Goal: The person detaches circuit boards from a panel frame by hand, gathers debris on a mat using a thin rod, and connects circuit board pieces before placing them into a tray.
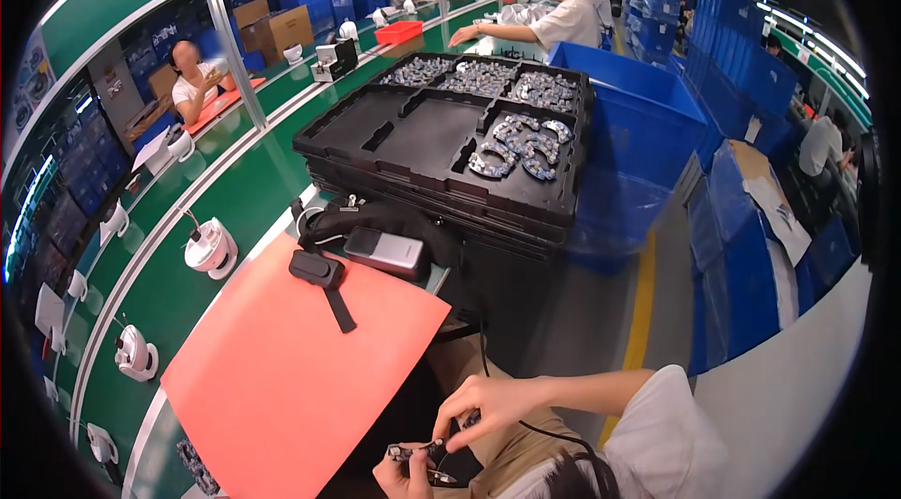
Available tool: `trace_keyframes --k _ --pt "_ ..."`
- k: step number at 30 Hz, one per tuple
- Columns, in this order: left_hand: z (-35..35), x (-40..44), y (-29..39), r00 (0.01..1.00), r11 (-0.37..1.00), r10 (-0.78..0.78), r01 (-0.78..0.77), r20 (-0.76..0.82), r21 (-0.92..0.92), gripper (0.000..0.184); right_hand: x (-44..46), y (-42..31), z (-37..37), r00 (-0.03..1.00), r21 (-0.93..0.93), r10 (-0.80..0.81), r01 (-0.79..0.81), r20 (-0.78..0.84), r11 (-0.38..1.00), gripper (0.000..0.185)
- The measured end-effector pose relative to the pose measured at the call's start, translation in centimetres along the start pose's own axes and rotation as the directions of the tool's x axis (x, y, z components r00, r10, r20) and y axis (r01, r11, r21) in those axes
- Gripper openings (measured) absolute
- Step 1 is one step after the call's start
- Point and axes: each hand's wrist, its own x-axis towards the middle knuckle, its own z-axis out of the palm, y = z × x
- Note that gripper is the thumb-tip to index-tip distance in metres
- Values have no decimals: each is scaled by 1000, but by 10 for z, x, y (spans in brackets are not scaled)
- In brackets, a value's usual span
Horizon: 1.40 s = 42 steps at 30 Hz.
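Low in the view, my left hand [404,477] is closed around a small circuit board [434,452], a dark part with pale bits along it. Just above, my right hand [493,408] bends over the same board. Its index fingertip is at the board's edge, and a small dark piece [471,418] shows between its curled fingers; I cannot make out what it is. Both hands are over my lap, beside the orange-red mat [305,372]. A black cable [563,435] runs past my right wrist.
Black stacked trays [432,175] hold several C-shaped boards [526,144]. A black case with strap [317,268] and a grey-black device [385,251] lie at the mat's far edge. White rounded housings [211,247] stand on the green conveyor [253,180]. Blue bins [629,142] and co-workers are beyond.
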Motion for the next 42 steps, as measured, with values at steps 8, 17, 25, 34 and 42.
trace_keyframes --k 8,17,25,34,42 --pt "14 17 6 985 997 -64 70 161 -31 18 -24 -60 -77 856 -1 146 -169 -496 986 7" --pt "22 20 1 982 970 -132 156 132 -186 11 -57 -80 -116 553 4 143 -246 -821 969 14" --pt "20 15 -26 977 927 -201 212 68 -310 25 -71 -44 -85 620 238 544 -509 -565 827 21" --pt "47 10 -24 995 914 -73 37 -74 -403 16 -32 7 10 990 -116 128 -135 -65 984 25" --pt "47 11 -7 963 986 37 -78 -265 -145 25 -21 9 33 953 -327 -57 -46 -298 944 17"
